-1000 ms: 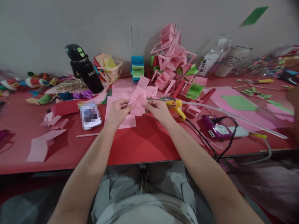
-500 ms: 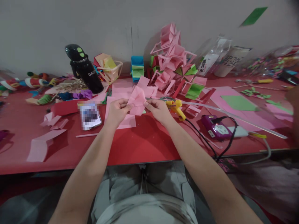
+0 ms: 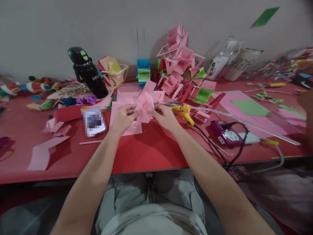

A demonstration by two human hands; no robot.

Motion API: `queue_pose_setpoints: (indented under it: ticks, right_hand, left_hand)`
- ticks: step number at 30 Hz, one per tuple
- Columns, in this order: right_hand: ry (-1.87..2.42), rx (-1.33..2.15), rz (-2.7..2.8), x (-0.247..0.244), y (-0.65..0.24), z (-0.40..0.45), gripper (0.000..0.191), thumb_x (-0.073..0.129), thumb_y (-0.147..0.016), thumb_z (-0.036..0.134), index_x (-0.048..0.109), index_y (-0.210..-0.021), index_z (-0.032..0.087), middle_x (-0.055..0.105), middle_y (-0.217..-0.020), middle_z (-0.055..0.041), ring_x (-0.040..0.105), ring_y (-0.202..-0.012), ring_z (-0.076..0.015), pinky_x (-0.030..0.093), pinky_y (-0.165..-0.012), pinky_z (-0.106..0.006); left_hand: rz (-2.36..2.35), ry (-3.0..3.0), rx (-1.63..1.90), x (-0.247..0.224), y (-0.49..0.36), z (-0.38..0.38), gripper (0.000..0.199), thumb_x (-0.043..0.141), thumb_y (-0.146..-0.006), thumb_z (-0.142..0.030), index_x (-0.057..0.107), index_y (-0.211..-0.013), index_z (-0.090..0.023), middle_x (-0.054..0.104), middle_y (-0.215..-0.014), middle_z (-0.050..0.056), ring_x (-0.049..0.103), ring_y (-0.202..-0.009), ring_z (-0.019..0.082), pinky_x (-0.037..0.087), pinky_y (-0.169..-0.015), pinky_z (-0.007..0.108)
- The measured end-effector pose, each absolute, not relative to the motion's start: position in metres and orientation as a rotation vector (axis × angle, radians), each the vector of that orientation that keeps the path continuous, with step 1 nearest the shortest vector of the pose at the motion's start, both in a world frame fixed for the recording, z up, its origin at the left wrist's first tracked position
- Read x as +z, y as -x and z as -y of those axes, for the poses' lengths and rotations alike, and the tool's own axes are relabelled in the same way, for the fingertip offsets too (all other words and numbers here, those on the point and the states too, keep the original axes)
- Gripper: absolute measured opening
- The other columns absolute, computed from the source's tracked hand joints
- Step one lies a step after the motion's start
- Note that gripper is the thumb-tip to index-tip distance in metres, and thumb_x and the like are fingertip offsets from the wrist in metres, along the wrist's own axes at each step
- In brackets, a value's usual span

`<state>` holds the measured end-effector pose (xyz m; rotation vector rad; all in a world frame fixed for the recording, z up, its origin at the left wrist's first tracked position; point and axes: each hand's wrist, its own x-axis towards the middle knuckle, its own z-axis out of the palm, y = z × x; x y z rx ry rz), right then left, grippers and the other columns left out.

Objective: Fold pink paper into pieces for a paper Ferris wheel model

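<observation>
A folded pink paper piece is held up between both hands, above the red table. My left hand pinches its left edge between thumb and fingers. On the right edge, my right hand grips it, thumb in front and fingers partly behind. The folds look partly opened toward the camera. Flat pink sheets lie beneath and behind the hands. Just right of my right hand rests a yellow glue gun.
Pink folded-paper shapes are piled against the wall. A black bottle and a phone stand and lie to the left. At the right are a purple power socket, its cables and a long clear stick.
The pink paper piece has changed shape, its folds spreading a little. My right thumb has moved left onto its front, and my left fingers have shifted slightly right.
</observation>
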<state>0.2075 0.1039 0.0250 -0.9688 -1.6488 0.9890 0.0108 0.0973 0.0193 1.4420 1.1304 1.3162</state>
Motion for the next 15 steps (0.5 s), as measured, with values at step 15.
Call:
queue_pose_setpoints:
  ticks: [15]
  right_hand:
    - [0.867, 1.2, 1.497, 0.022, -0.205, -0.104, 0.03, 0.076, -0.079, 0.044, 0.071, -0.087, 0.016, 0.07, -0.08, -0.0035, 0.062, -0.071, -0.0153, 0.051, -0.07, -0.03]
  left_hand:
    - [-1.176, -1.464, 1.323, 0.027, -0.02, -0.092, 0.048, 0.087, -0.064, -0.041, 0.073, -0.099, -0.012, 0.075, -0.086, 0.007, 0.069, -0.075, 0.019, 0.057, -0.065, 0.028]
